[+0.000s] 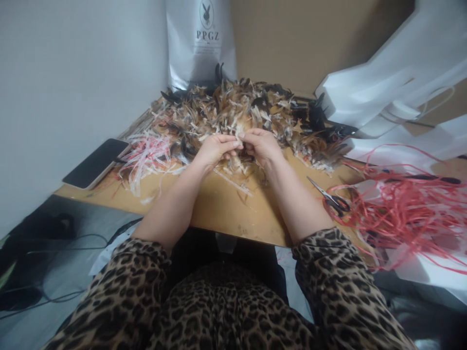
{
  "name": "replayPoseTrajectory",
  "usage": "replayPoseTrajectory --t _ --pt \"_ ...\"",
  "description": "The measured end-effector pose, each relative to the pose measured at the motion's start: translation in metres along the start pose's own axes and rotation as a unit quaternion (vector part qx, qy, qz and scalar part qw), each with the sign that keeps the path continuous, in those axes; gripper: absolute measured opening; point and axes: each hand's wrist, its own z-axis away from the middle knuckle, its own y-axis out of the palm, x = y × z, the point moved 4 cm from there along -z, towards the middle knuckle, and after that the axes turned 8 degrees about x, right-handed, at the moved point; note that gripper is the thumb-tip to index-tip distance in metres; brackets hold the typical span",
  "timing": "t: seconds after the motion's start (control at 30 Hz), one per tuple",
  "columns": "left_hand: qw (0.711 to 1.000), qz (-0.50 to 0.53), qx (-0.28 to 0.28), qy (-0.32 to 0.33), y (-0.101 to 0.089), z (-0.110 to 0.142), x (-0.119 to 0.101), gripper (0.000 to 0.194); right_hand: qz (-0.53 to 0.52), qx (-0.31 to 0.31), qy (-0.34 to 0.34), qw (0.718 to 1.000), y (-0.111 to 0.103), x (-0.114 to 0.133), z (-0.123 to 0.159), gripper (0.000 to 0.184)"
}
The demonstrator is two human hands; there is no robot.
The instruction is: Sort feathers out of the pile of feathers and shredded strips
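Note:
My left hand (218,149) and my right hand (260,143) meet over the near edge of a big heap of brown, cream and black feathers (211,109). Thumbs and fingertips of both are pinched together on a pale feather (239,138), its lower part mostly hidden by the fingers. A few loose pale feathers lie on the wooden tabletop (233,211) just below the hands. To the left of my left hand is a bunch of white and pink strips (146,153).
A dark-screened phone (95,163) lies at the left edge. Scissors (332,197) rest right of my forearm, beside a tangle of red plastic strips (408,214). Behind the heap stands a silver-white bag (202,53); a white sewing-machine-like body (386,92) is at the right.

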Motion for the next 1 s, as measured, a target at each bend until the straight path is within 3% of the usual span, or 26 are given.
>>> replayPoseTrajectory --t 0.43,0.7,0.77,0.83,0.9,1.0 --pt "0.998 0.027 -0.026 -0.041 -0.002 0.001 0.004 0.008 0.045 0.007 -0.007 0.999 0.004 -0.005 0.0 0.034" --pt "0.999 0.044 -0.014 -0.027 -0.003 -0.001 0.003 0.011 0.177 0.02 -0.057 0.982 -0.005 0.003 0.005 0.026" --pt "0.998 0.05 -0.027 -0.017 -0.004 -0.001 0.002 0.012 0.263 0.027 -0.064 0.962 -0.014 0.004 0.012 0.02" --pt "0.998 0.053 -0.037 -0.012 -0.004 -0.001 0.001 0.012 0.374 0.046 -0.052 0.925 -0.023 0.001 0.02 0.01" --pt "0.998 0.051 -0.044 -0.012 -0.003 0.0 0.001 0.012 0.489 0.053 -0.023 0.87 -0.03 -0.004 0.027 0.006" --pt "0.998 0.041 -0.052 -0.018 -0.002 0.0 0.002 0.015 0.62 0.032 0.013 0.784 -0.031 -0.011 0.033 0.02"
